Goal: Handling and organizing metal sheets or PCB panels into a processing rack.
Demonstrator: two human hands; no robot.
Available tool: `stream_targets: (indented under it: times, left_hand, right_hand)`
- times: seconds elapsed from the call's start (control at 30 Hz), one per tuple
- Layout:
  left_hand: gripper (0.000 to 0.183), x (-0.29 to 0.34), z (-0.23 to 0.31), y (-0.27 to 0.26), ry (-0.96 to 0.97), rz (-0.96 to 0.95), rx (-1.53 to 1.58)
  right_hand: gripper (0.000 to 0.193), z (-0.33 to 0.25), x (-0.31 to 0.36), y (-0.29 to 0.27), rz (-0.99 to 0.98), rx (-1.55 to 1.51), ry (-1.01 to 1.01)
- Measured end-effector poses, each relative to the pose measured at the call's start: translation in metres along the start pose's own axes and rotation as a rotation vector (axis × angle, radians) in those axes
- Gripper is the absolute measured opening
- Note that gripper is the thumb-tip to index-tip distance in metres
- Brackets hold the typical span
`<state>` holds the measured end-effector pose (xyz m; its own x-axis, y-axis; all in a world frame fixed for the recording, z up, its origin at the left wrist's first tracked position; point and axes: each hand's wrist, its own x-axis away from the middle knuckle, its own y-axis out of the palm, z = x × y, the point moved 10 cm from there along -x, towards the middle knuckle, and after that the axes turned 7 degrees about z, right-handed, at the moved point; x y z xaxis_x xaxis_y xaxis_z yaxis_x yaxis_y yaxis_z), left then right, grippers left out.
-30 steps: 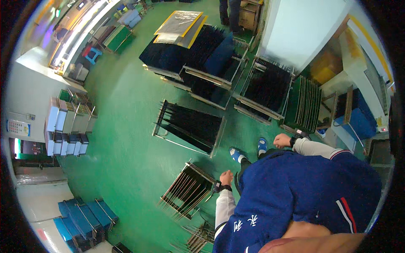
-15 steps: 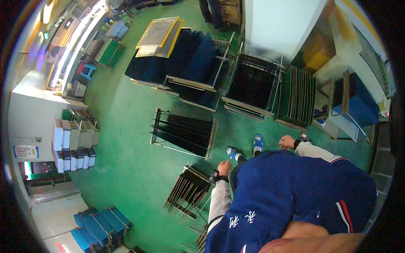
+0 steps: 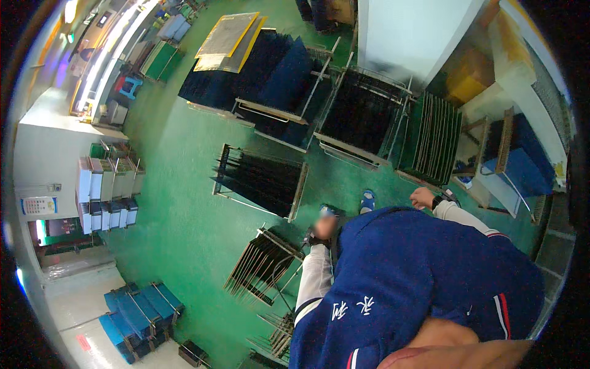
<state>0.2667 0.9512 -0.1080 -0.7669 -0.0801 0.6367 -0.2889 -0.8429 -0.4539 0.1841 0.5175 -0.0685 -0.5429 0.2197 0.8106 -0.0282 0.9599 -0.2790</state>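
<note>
My left hand [image 3: 325, 227] hangs by the front of my blue top, blurred, so its fingers cannot be made out. Just beyond it is a foot in a blue sandal [image 3: 327, 210]. The nearest rack [image 3: 261, 263], filled with thin dark panels, stands left of this hand without touching it. On my other side, my right hand [image 3: 422, 198] is held out in the air, its fingers curled in and nothing visible in them. It is nearest a rack of upright panels [image 3: 428, 144] and apart from it. Both wrists carry dark bands.
A floor rack of dark sheets [image 3: 261, 184] stands ahead on the green floor [image 3: 178, 227]. Farther off are larger racks [image 3: 362, 114] and a cart [image 3: 264, 77] with yellow-edged sheets on top. Blue panels [image 3: 140, 317] stand lower left, pale bins [image 3: 109, 190] by the left wall.
The racks have shifted a little left, and the far ones up, in the picture. My left hand has swung forward and become blurred. My right hand has moved slightly forward; my feet have changed position.
</note>
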Motion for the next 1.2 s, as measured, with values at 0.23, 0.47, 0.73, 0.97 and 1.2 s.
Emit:
stream_targets:
  times: [0.23, 0.47, 0.73, 0.97, 1.2]
  left_hand:
    - [0.032, -0.015, 0.006, 0.005, 0.043, 0.053, -0.062]
    - [0.032, -0.018, 0.043, -0.005, 0.163, 0.116, -0.076]
    - [0.035, -0.041, 0.051, 0.021, 0.144, -0.137, -0.040]
    - [0.038, -0.056, 0.064, 0.020, 0.132, -0.261, -0.111]
    - [0.040, -0.073, 0.063, 0.007, 0.242, -0.272, -0.253]
  right_hand:
    - [0.022, -0.007, 0.003, -0.007, 0.012, -0.061, -0.032]
    - [0.021, 0.045, -0.026, -0.002, -0.084, -0.009, -0.195]
    - [0.031, 0.131, -0.043, 0.026, -0.379, -0.500, 0.248]
    - [0.013, 0.058, 0.001, 0.041, 0.329, 0.953, -0.958]
    - [0.012, 0.020, 0.025, 0.066, 0.208, 1.006, -0.733]
